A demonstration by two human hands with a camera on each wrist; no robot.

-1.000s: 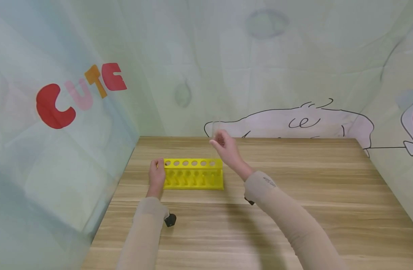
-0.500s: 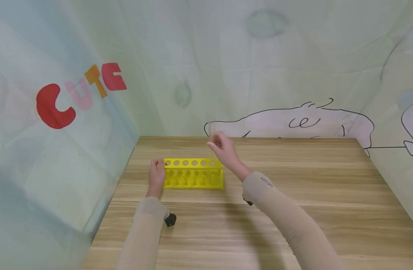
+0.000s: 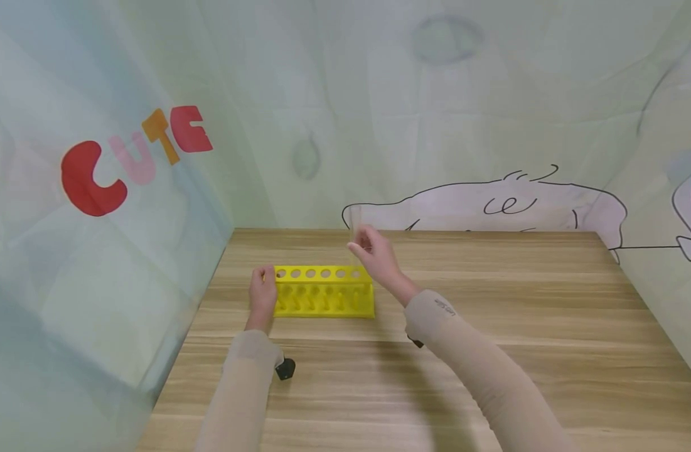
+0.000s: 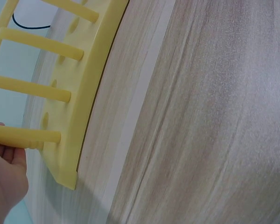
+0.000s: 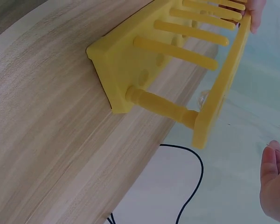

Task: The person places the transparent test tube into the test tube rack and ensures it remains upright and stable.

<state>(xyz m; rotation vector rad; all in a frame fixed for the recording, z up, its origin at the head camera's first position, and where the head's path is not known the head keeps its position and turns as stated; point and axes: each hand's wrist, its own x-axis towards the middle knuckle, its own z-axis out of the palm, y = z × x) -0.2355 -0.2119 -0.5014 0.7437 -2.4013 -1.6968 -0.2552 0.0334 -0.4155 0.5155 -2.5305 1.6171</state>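
A yellow test tube rack [image 3: 322, 311] with a row of round holes in its top bar and pegs below stands on the wooden table. My left hand [image 3: 262, 292] grips its left end; the left wrist view shows curled fingers [image 4: 8, 151] at the end post. Above the rack's right end, my right hand [image 3: 377, 254] pinches a clear test tube [image 3: 355, 216] held nearly upright. In the right wrist view, the tube's rounded bottom [image 5: 203, 97] pokes through the top bar at the end hole, well above the base.
The wooden table [image 3: 492, 351] reaches a printed cloth backdrop [image 3: 322, 94] behind and cloth at both sides. Coloured letters mark the left cloth. A dark device [image 3: 285, 368] sits at the left wrist.
My right hand has moved slightly down and left, lowering the test tube at the rack's right-end hole. The left hand and rack have stayed still.
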